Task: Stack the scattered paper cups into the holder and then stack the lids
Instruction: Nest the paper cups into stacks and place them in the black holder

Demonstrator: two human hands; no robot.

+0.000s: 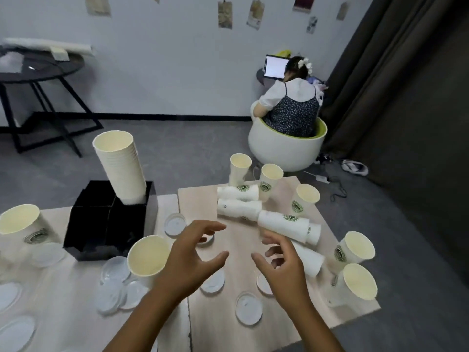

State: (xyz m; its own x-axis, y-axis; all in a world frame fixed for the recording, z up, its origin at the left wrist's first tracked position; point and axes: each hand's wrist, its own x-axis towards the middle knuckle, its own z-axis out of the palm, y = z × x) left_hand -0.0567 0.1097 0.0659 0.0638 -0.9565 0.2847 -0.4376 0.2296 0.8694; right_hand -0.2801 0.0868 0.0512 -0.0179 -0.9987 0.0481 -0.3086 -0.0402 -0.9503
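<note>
While both hands hover spread, left hand [189, 260], right hand [284, 265], pale wooden table [241, 331], grey floor [177, 148].

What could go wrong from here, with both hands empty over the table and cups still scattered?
1. The cup stack leans in the black holder; adding cups roughly might tip it.
2. The upright cups at the right table edge could be knocked off as the right hand reaches for the lying cups.
3. The left hand hangs by an upright cup standing among loose lids; a careless sweep may topple it.
</note>
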